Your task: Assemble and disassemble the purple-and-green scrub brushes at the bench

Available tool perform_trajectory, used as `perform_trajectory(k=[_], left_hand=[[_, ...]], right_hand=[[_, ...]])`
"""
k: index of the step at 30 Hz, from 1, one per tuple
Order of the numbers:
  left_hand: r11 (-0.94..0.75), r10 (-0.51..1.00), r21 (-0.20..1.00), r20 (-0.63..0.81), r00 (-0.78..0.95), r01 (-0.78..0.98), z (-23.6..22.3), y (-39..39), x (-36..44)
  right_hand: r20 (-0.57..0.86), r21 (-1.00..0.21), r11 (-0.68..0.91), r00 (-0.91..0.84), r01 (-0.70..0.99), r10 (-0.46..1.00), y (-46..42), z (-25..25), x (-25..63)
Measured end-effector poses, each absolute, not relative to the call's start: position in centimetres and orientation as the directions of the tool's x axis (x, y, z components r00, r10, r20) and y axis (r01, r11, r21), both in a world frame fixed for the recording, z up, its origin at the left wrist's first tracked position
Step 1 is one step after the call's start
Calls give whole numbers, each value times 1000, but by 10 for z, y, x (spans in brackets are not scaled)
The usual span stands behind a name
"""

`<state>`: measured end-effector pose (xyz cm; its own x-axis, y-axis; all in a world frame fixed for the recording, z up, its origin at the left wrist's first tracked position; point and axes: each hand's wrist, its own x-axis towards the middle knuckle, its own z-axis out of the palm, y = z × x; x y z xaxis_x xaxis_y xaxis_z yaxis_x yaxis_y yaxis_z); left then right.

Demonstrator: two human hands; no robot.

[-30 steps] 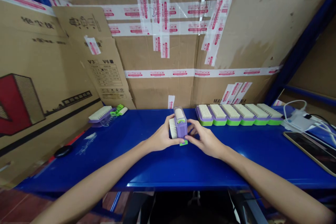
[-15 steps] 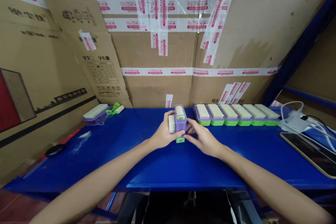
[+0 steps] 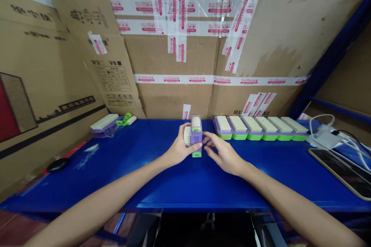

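A purple brush (image 3: 196,136) with white bristles and a green end stands on its side in the middle of the blue table (image 3: 179,177). My left hand (image 3: 179,149) grips it from the left, thumb across its purple face. My right hand (image 3: 222,153) is at its right side, fingertips touching or nearly touching the brush, fingers loosely bent. A small white roller sits at the brush's top under a clear cover.
Several finished purple-and-green brushes (image 3: 261,127) lie in a row to the right. One more brush (image 3: 103,123) and a green-white small part (image 3: 126,119) lie at the far left. A phone (image 3: 342,171), charger cables (image 3: 333,133), a black disc (image 3: 58,164) and cardboard walls (image 3: 185,58) surround the table.
The brush has turned a little and shifted slightly away from me and left. My right hand's grip has loosened, fingers now beside it rather than around it.
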<state>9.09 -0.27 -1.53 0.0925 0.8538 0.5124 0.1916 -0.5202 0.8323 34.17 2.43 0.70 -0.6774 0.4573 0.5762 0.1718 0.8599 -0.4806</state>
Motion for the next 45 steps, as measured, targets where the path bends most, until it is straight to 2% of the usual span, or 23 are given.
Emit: perform_trajectory(k=[14, 25, 38, 41, 45], left_hand=[[-510, 858, 816, 507, 84, 272, -8, -10, 88], [-501, 865, 811, 468, 178, 301, -17, -5, 89], [-444, 895, 846, 407, 181, 296, -10, -10, 91], [-448, 894, 861, 428, 133, 242, -8, -12, 93], [-533, 845, 823, 530, 72, 199, -2, -14, 95]], right_hand=[[624, -404, 884, -636, 234, 453, 23, 18, 345], [536, -354, 878, -700, 321, 472, 22, 14, 346], [545, -362, 857, -663, 367, 514, 23, 17, 346], [551, -383, 847, -645, 370, 530, 22, 18, 345], [562, -405, 840, -627, 360, 539, 22, 18, 344]])
